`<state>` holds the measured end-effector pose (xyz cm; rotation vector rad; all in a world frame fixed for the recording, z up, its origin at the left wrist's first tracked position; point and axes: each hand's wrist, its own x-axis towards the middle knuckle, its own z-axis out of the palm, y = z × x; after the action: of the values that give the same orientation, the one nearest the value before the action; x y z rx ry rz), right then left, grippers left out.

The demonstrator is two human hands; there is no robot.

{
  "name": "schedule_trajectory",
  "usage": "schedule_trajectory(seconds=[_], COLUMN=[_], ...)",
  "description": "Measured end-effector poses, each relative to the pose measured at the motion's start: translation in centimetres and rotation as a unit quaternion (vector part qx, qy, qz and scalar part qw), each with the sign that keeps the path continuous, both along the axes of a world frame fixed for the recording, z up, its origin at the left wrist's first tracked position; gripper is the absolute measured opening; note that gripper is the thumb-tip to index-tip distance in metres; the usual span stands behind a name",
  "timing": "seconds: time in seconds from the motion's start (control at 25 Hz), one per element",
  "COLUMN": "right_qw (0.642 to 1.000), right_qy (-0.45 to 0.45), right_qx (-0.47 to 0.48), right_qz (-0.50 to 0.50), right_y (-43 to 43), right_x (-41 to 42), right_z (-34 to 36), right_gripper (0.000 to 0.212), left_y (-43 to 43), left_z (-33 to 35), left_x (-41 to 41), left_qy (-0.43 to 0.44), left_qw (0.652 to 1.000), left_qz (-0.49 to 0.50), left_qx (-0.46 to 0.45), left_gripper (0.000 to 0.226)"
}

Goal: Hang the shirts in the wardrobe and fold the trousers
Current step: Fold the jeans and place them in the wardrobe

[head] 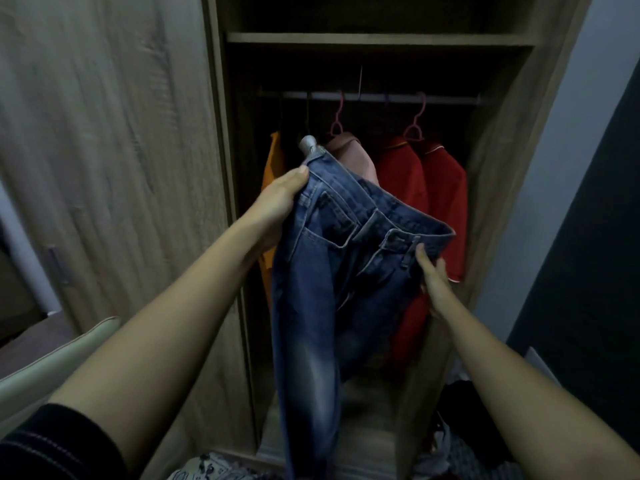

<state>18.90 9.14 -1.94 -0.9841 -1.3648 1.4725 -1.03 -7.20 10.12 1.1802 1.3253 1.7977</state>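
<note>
Gripping waistband of blue jeans point(322, 271) w/ left hand point(280, 199), fingers closed round the left end of the band, thumb on top. Pinching the other end w/ right hand point(434, 278), thumb on the front by a belt loop, fingers tucked behind the denim. Holding jeans up in the air betw. both hands, front side w/ pockets facing camera, legs hanging down together and slightly twisted, faded patch showing around knee level. Leg ends dropping out of view at bottom edge.

Hanging directly in front of the open wardrobe point(502, 168), not touching it as far as visible. Behind the jeans: rail point(381, 97) running across, carrying hangers. On it, L to R: orange shirt point(272, 168), grey garment top point(308, 144) peeking just above the waistband, pink shirt point(353, 157) on pink hanger point(337, 123), two red shirts point(426, 188) w/ a second pink hanger. Shelf point(381, 38) sitting above the rail.

Wardrobe door point(121, 150) standing left, closed. Pale chair back point(52, 362) at lower left. Loose clothes pile point(460, 434) lying on floor at lower right, patterned fabric point(207, 469) at bottom edge.
</note>
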Motion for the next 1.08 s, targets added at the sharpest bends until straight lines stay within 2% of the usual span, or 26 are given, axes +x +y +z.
schedule_trajectory(seconds=[0.08, 0.16, 0.28, 0.36, 0.44, 0.52, 0.56, 0.64, 0.68, 0.72, 0.76, 0.84, 0.88, 0.96, 1.08], right_qw=[0.994, 0.978, 0.941, 0.918, 0.927, 0.924, 0.917, 0.911, 0.914, 0.918, 0.925, 0.945, 0.957, 0.984, 0.996], right_qy=[0.01, 0.031, -0.015, -0.042, -0.004, 0.04, 0.031, 0.007, 0.007, 0.015, 0.031, 0.051, 0.042, 0.03, 0.085], right_qx=[0.111, 0.202, 0.321, 0.371, 0.368, 0.378, 0.392, 0.406, 0.403, 0.394, 0.378, 0.324, 0.286, 0.173, 0.04], right_qz=[0.0, -0.036, -0.103, -0.13, -0.071, 0.036, 0.065, 0.07, 0.056, 0.04, 0.023, 0.003, -0.004, -0.006, 0.01], right_y=[0.1, -0.5, -1.4, -1.6, -1.7, -2.2, -2.4, -2.7, -2.6, -2.5, -2.3, -1.7, -1.4, -1.0, -2.1], right_x=[-0.4, -1.2, -2.6, -2.7, -1.6, -0.2, 0.4, 1.1, 1.4, 1.5, 1.6, 1.4, 0.9, -1.0, -4.4], right_z=[2.0, 4.1, 8.0, 11.1, 14.8, 18.0, 19.0, 19.8, 19.6, 19.2, 18.9, 18.4, 18.1, 17.7, 17.7], right_gripper=[0.04, 0.017, 0.019, 0.024, 0.022, 0.019, 0.017, 0.014, 0.012, 0.011, 0.012, 0.013, 0.014, 0.015, 0.014], left_y=[-0.4, -0.7, -1.3, -1.7, -2.3, -3.2, -3.4, -3.8, -3.9, -4.0, -4.0, -3.4, -2.8, -1.1, 1.0], left_z=[0.2, -0.2, -1.1, 0.2, 3.0, 5.8, 6.2, 5.9, 5.4, 5.0, 4.8, 4.3, 4.1, 4.1, 5.2], left_x=[-2.8, -5.6, -7.8, -8.0, -8.3, -8.4, -8.7, -8.8, -9.2, -9.4, -9.9, -10.2, -10.0, -8.9, -4.6], left_qy=[0.024, 0.12, 0.215, 0.256, 0.246, 0.225, 0.242, 0.33, 0.364, 0.378, 0.367, 0.261, 0.188, 0.084, 0.051], left_qw=[0.996, 0.977, 0.956, 0.938, 0.917, 0.907, 0.901, 0.865, 0.851, 0.851, 0.87, 0.935, 0.956, 0.964, 0.974], left_qz=[0.081, 0.168, 0.18, 0.231, 0.311, 0.334, 0.339, 0.372, 0.376, 0.362, 0.328, 0.238, 0.224, 0.251, 0.221], left_qx=[-0.009, -0.045, -0.088, -0.047, 0.048, 0.124, 0.121, 0.065, 0.046, 0.04, 0.041, 0.043, 0.035, 0.01, -0.011], left_gripper=[0.033, 0.047, 0.064, 0.054, 0.045, 0.04, 0.034, 0.023, 0.023, 0.026, 0.027, 0.029, 0.027, 0.024, 0.025])
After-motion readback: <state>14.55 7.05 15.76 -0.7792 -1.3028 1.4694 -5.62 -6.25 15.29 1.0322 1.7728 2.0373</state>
